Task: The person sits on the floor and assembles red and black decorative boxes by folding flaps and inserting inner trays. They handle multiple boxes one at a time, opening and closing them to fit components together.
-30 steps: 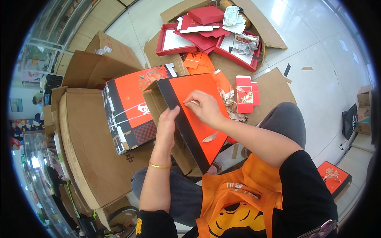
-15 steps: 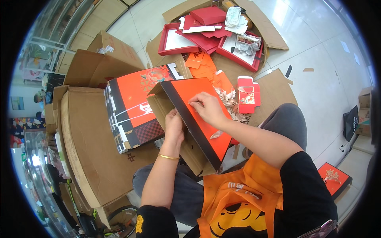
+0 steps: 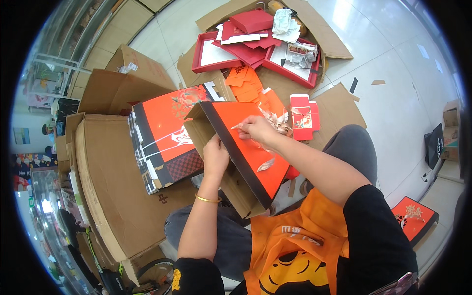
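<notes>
An orange-red box point(image 3: 270, 174) with a black border lies tilted across my lap, its bare brown cardboard inside facing left. My left hand point(image 3: 216, 155) is closed at its black edge, thumb and fingers at the rim, fingertips partly hidden. Above the orange face, my right hand point(image 3: 259, 132) pinches a pale gold ribbon point(image 3: 236, 127), whose tip shows at the fingertips close to the black border. Another pale ribbon end point(image 3: 266, 164) rests on the orange face below my right wrist. Behind the box lies a bunch of similar pale ribbons point(image 3: 280, 121).
Flattened printed cartons point(image 3: 167, 125) are stacked at the left, by a large brown carton point(image 3: 110, 182). Red trays point(image 3: 216, 51) and orange paper pieces point(image 3: 246, 81) lie at the far side. A flat red carton point(image 3: 302, 118) is beyond the ribbons; another ribboned box point(image 3: 414, 221) sits at right.
My right fingers have shifted slightly, and the ribbon tip now shows past them. My left hand stays at the box edge. The whole view has shifted a little.
</notes>
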Available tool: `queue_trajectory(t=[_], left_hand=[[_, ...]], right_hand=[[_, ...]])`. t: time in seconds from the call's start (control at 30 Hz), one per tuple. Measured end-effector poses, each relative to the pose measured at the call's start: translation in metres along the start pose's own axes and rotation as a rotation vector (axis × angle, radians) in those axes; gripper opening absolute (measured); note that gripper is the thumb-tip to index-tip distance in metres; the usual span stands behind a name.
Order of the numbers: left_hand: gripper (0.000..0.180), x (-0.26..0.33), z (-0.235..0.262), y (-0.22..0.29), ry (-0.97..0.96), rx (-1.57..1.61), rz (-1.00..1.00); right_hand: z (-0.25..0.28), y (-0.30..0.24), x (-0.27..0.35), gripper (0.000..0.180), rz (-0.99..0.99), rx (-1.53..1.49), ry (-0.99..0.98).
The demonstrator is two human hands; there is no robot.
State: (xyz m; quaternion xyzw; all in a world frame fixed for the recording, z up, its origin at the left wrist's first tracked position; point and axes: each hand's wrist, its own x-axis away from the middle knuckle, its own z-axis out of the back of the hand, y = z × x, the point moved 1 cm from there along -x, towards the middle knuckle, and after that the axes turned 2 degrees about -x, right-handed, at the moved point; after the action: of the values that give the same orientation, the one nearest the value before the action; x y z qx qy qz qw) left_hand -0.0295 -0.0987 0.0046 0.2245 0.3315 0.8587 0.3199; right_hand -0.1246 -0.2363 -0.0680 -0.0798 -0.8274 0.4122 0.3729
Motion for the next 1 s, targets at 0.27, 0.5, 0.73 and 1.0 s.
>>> queue_trajectory(t=[0.27, 0.5, 0.73, 1.0], left_hand=[[0.032, -0.001, 0.038, 0.005, -0.101, 0.095, 0.035], [0.035, 0.009, 0.032, 0.041, -0.333, 0.527, 0.084], [0.036, 0.037, 0.039, 0.085, -0.101, 0.563, -0.272], [0.030, -0.017, 0.094, -0.014, 0.318, 0.490, -0.170]], right_hand=[[-0.008, -0.042, 0.110, 0.103, 0.263, 1.401, -0.164], [-0.034, -0.020, 0.162, 0.083, 0.327, 1.257, 0.013], [0.011, -0.031, 0.182, 0.044, 0.541, 1.081, 0.376], [0.136, -0.143, 0.333, 0.031, 0.720, 0.522, 0.841]])
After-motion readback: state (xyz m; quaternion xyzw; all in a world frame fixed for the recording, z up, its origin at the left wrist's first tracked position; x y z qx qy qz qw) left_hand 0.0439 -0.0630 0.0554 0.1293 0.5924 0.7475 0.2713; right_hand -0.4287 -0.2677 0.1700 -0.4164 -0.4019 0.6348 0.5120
